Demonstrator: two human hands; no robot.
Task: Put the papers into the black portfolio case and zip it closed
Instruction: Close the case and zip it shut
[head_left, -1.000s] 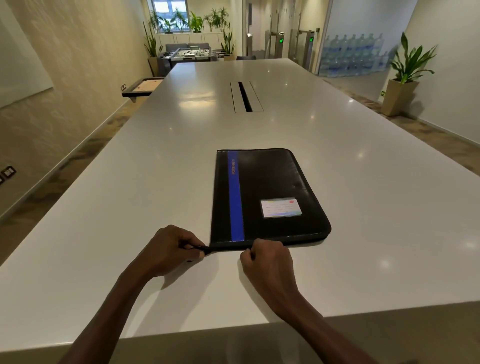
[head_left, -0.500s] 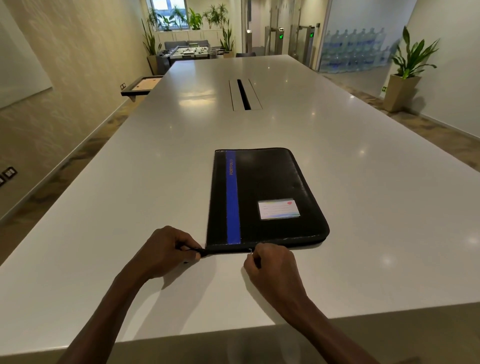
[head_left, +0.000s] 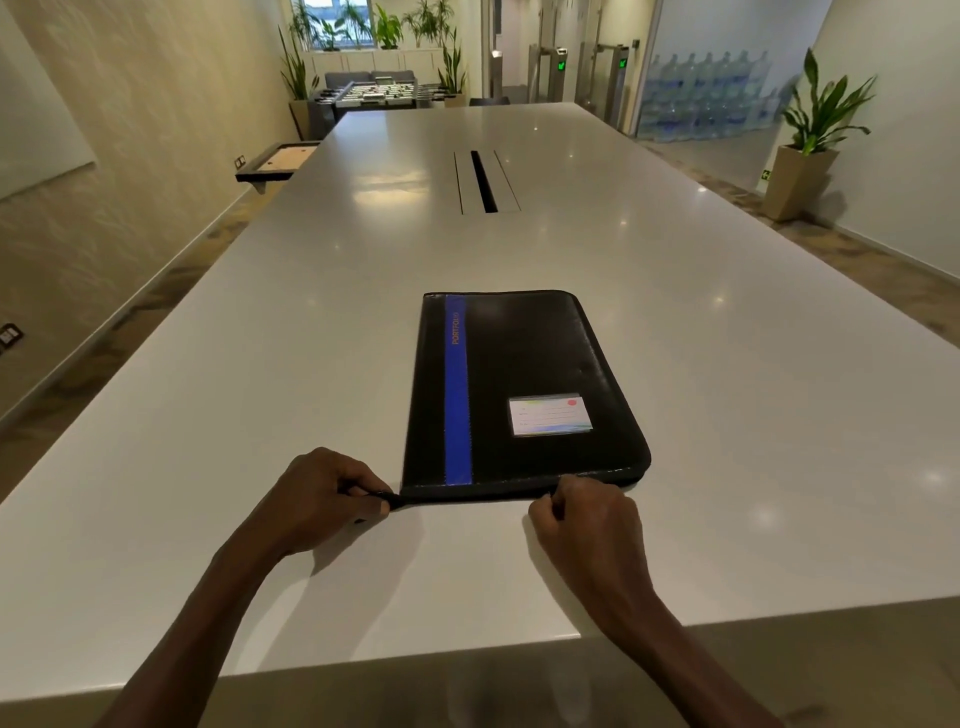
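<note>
The black portfolio case (head_left: 524, 384) lies flat and folded shut on the white table (head_left: 260, 389), with a blue stripe down its cover and a small white label card near its front right. My left hand (head_left: 322, 493) pinches the black tab at the case's near left corner. My right hand (head_left: 582, 514) is curled at the near edge, right of the middle, pinching the zipper pull, which its fingers mostly hide. No papers are visible.
A cable slot (head_left: 483, 182) is set into the table's middle farther back. A framed board (head_left: 280, 161) stands off the table's left side. A potted plant (head_left: 810, 150) stands at the right wall. The table's near edge lies just under my forearms.
My right hand has slid to the right along the case's near edge, from just beside the blue stripe to below the label card. My left hand has kept its pinch on the corner.
</note>
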